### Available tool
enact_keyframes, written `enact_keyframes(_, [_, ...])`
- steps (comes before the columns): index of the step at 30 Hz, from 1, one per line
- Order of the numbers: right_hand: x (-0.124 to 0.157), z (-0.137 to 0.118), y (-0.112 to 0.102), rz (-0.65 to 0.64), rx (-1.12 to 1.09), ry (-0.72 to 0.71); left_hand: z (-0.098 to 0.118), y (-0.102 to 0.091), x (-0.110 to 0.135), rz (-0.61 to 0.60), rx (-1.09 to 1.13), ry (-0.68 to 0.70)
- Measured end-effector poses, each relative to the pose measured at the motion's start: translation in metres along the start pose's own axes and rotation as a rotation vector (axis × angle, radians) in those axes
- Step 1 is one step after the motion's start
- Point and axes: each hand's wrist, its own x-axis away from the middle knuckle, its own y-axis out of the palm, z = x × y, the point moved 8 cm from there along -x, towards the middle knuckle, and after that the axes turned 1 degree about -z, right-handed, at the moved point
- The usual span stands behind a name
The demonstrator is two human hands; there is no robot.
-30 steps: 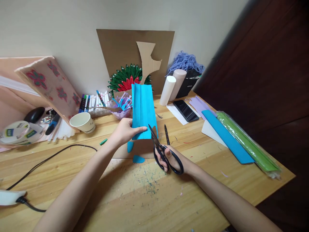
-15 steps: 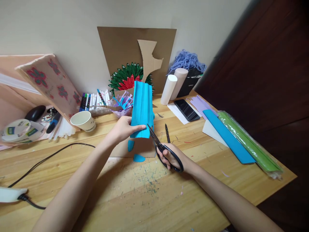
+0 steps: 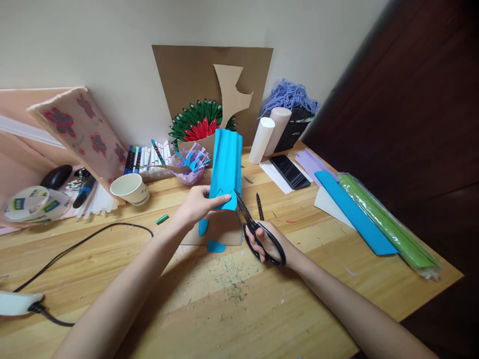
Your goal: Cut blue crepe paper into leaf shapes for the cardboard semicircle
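Observation:
Between the thumb and fingers of my left hand [image 3: 200,203] a folded strip of blue crepe paper [image 3: 227,159] is held upright, its lower edge rounded. My right hand [image 3: 270,242] grips black-handled scissors [image 3: 245,212], whose blade tips meet the right edge of the paper near my left thumb. Under my hands lies a flat piece of cardboard [image 3: 232,232]. One small blue paper piece [image 3: 204,227] rests on the cardboard, and another blue cutout [image 3: 216,247] lies at its front edge.
Behind stand a brown board [image 3: 187,70], a bowl of paper shreds [image 3: 189,172] and several markers [image 3: 147,157]. At left are a paper cup [image 3: 130,189] and a black cable [image 3: 80,244]. A phone [image 3: 290,172], white roll [image 3: 262,140] and green packet [image 3: 385,224] lie right.
My left hand and the blue paper have shifted right, bringing the edge to the scissor tips. A green marker cap, hidden before, now shows beside my left forearm.

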Motion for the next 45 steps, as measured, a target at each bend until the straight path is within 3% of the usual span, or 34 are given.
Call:
enact_keyframes(10, [0.003, 0.004, 0.012, -0.173, -0.074, -0.088, 0.0, 0.003, 0.003, -0.014, -0.057, -0.023])
enact_keyframes(19, [0.002, 0.004, 0.01, -0.14, -0.03, -0.074, -0.003, 0.003, 0.001, -0.052, -0.121, -0.017])
enact_keyframes(26, [0.0, 0.007, 0.005, -0.098, 0.021, -0.094, 0.002, 0.004, 0.004, -0.11, -0.031, -0.056])
enact_keyframes(40, [0.005, -0.004, 0.013, -0.152, 0.021, -0.079, 0.015, -0.015, 0.002, -0.015, -0.098, 0.068])
enact_keyframes(45, [0.006, -0.005, 0.015, -0.168, 0.015, -0.057, 0.016, -0.015, 0.002, -0.004, -0.031, 0.071])
